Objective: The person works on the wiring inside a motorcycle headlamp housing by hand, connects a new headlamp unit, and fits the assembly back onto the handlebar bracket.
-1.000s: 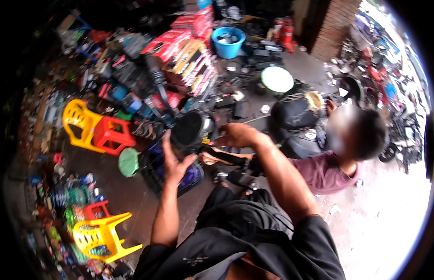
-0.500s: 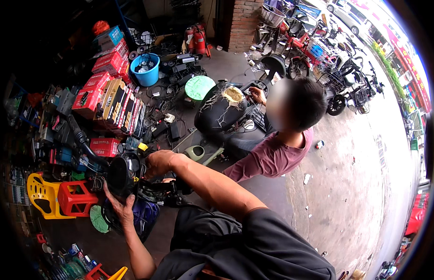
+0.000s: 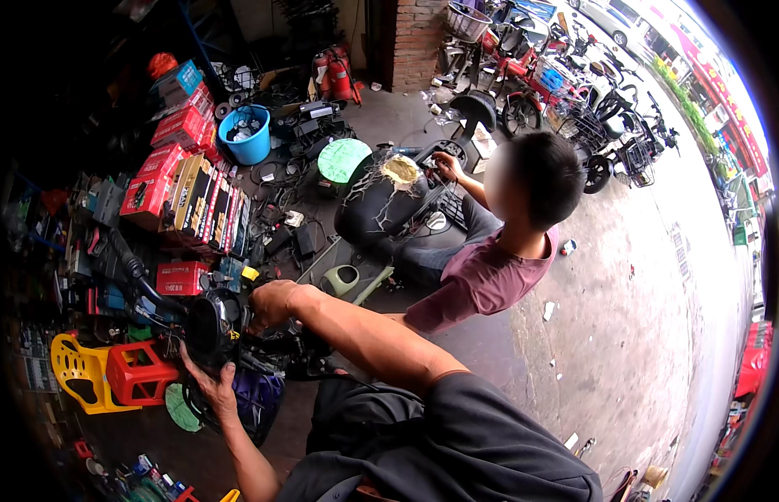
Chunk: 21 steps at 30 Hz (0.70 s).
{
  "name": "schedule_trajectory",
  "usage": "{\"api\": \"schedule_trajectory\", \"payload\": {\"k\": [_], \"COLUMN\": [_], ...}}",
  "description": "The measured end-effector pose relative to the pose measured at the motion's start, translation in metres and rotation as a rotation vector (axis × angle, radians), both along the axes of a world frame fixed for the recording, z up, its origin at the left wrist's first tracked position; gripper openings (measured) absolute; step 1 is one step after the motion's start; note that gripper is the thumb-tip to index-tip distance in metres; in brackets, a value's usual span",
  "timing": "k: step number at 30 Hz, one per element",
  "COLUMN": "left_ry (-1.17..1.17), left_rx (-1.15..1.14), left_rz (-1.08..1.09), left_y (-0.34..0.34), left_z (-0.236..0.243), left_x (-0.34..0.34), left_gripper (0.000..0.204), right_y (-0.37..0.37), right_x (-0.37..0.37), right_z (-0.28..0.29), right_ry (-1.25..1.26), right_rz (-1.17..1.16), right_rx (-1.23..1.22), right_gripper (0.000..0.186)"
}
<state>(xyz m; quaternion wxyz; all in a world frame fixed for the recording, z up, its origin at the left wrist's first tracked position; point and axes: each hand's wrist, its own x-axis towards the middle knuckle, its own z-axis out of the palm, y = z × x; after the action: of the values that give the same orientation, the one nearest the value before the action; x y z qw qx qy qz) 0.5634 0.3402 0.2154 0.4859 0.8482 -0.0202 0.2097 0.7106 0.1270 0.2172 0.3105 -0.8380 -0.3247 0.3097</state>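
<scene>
A black round housing [image 3: 207,328], with loose wires at its side, sits on the handlebar assembly of a scooter at the lower left. My left hand [image 3: 212,386] supports it from below, thumb apart and fingers against the shell. On its right side, my right hand [image 3: 274,303] is closed with bent fingers; what they hold is hidden. A black handlebar grip [image 3: 131,264] reaches out to the upper left of the housing. Under my right forearm are dark scooter parts, partly covered.
A co-worker in a mauve shirt [image 3: 498,280] crouches beside a torn black seat [image 3: 377,205]. Yellow [image 3: 88,372] and red stools [image 3: 142,372] stand left of my left hand. Red boxes [image 3: 182,279], a blue bucket [image 3: 245,134], cables and a pale green plastic part [image 3: 341,280] lie beyond.
The whole view has shifted slightly. The co-worker has leaned a little to the right, away from my arm. Both my hands stay at the housing.
</scene>
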Motion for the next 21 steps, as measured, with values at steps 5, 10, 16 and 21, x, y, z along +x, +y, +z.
{"api": "schedule_trajectory", "payload": {"k": [5, 10, 16, 21], "left_ry": [-0.017, 0.008, 0.025, 0.036], "left_rx": [0.029, 0.023, 0.000, -0.001], "left_rz": [0.002, 0.020, 0.021, 0.007], "left_y": [0.000, 0.002, 0.004, 0.009], "left_z": [0.000, -0.002, -0.007, -0.012], "left_x": [0.001, -0.002, 0.001, 0.002], "left_gripper": [0.102, 0.101, 0.103, 0.103], "right_y": [0.002, -0.001, -0.004, 0.001], "right_x": [0.001, -0.001, -0.002, 0.004], "right_z": [-0.002, 0.004, 0.007, -0.004], "right_ry": [-0.026, -0.014, -0.024, -0.038], "right_rz": [0.019, -0.004, -0.025, -0.019], "right_rx": [0.002, 0.003, 0.005, -0.019], "right_gripper": [0.055, 0.054, 0.054, 0.054]}}
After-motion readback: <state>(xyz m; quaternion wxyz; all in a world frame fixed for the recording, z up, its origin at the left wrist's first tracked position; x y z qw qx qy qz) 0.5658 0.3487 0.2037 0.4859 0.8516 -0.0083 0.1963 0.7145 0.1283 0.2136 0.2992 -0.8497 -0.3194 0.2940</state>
